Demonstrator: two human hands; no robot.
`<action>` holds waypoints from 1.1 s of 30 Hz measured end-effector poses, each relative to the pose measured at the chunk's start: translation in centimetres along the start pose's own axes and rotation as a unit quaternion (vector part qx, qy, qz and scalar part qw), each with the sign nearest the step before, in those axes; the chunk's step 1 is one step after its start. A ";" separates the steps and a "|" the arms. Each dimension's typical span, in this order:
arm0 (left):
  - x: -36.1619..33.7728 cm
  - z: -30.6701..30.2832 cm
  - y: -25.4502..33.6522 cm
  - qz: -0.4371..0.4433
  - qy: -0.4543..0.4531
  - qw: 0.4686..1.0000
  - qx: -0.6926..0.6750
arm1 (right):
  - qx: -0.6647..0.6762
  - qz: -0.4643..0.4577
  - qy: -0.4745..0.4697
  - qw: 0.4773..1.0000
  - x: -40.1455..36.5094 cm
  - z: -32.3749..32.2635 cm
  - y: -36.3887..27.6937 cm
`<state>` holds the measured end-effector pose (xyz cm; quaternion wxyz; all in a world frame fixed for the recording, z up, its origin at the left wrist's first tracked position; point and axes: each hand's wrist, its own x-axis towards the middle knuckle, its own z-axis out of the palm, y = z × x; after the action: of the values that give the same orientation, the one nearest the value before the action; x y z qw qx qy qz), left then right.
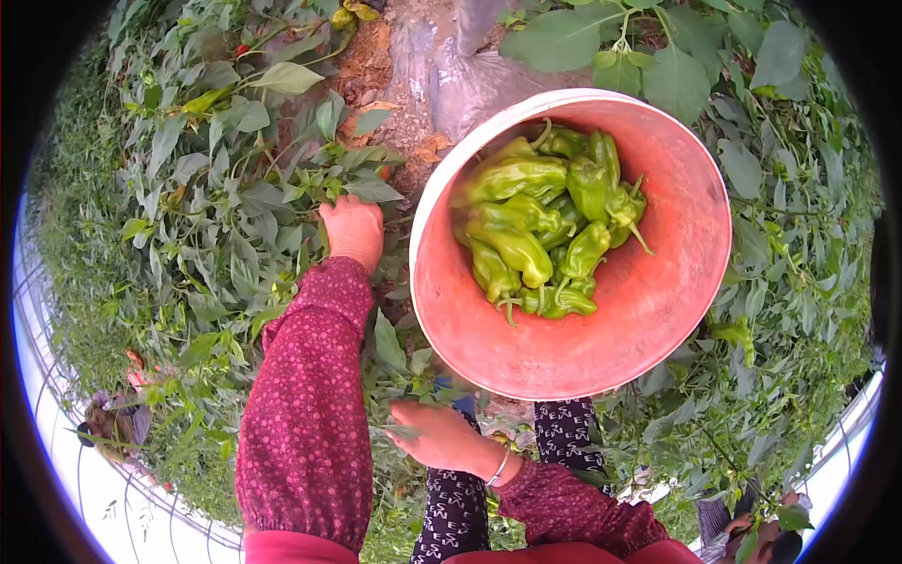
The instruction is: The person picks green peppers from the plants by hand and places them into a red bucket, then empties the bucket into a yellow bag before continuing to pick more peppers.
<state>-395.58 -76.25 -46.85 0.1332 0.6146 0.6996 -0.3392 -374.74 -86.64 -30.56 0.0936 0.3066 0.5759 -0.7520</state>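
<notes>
My left hand point(353, 231) reaches into the leaves of a pepper plant point(272, 202), its fingers curled in at the stems. Leaves hide the fingertips, and what they grip does not show. Lower down, my right hand point(440, 436) has thumb and fingers apart beside some leaves, with a bracelet point(501, 467) on the wrist. To the right of both hands stands a round bucket point(648, 315), reddish inside with a white rim. Several green peppers point(526, 179) lie in a heap at its bottom. Neither hand touches the bucket.
Dense pepper plants point(780, 282) line both sides. Bare soil and plastic sheeting point(489, 80) run ahead beyond the bucket. My patterned trouser legs point(453, 517) show below. Another person point(117, 423) is among the plants at the far left; part of someone else point(766, 536) shows lower right.
</notes>
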 end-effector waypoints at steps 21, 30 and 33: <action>-8.6 -1.0 -4.0 0.118 -0.117 0.955 -0.247 | 0.062 0.055 -0.056 0.995 0.6 -0.4 -1.2; -11.4 -0.3 -2.2 0.267 -0.161 0.948 0.063 | 0.064 0.035 -0.028 0.997 0.4 0.5 -0.5; -11.1 0.4 -1.6 0.315 -0.206 0.923 0.086 | 0.064 0.043 -0.043 0.996 0.5 0.4 -0.5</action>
<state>-394.91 -85.06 -39.97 0.3212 0.7287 0.3956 -0.4576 -375.55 -86.78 -30.34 0.1307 0.3040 0.5081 -0.7952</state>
